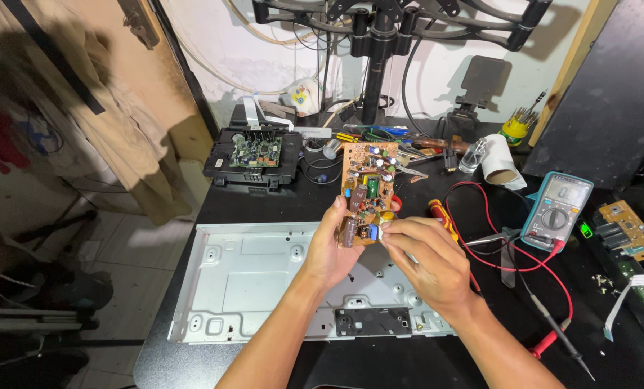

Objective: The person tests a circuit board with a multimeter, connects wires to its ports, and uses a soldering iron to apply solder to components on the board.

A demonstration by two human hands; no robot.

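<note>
Two bare hands lift a tan circuit board (367, 189) above the grey metal chassis (264, 277): the left hand (333, 248) closes on its near left edge, and the right hand (426, 256) pinches its near right corner at a blue component. Edge-only grip seems best, keeping fingers off the capacitors. At right lie a multimeter (558, 209) and its red leads (495, 238).

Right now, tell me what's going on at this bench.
A person holds a brown circuit board upright over a metal chassis. The left hand grips its lower edge; the right hand pinches the lower right corner. A multimeter with red and black leads lies to the right.
</note>
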